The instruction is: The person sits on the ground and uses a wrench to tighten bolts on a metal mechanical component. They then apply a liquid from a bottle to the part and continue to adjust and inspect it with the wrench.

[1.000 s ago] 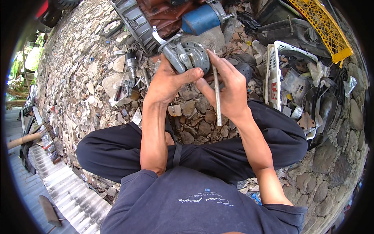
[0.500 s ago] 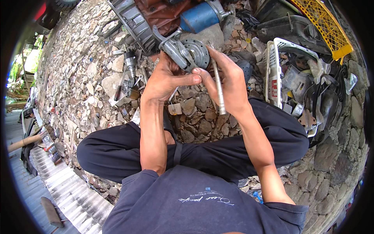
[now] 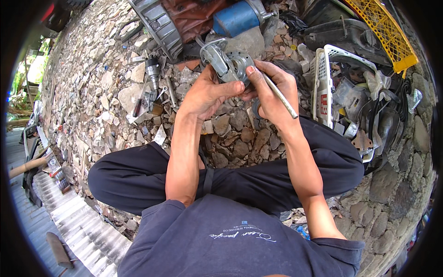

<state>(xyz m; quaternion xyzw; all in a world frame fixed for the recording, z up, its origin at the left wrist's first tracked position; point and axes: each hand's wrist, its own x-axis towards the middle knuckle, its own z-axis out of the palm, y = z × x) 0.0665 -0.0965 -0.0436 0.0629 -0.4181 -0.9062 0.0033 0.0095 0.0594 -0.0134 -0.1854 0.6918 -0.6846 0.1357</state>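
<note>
My left hand (image 3: 208, 96) is closed round the side of a grey cast-metal housing (image 3: 218, 59), its thumb pointing right across the near side. The housing has an oval flange at its far left end and a round, hollow end facing right. At that round end, my right hand (image 3: 276, 94) presses its thumb against the rim, with its other fingers partly hidden behind. A thin silver metal rod (image 3: 285, 102) also lies in my right hand, slanting down to the right. Both hands hold the housing above the stones between my crossed legs.
Beyond the hands lie a blue metal cylinder (image 3: 237, 19) and a ribbed metal casing (image 3: 159, 27). A gear-ended shaft (image 3: 152, 71) and a spanner (image 3: 161, 93) rest on stones to the left. At right stands a white basket (image 3: 321, 87) of parts, with a yellow crate (image 3: 385, 30) behind.
The housing has turned in my hands, so its round holed face is now seen more edge-on. The rod has swung from nearly upright to slanting right, and my right hand has rotated.
</note>
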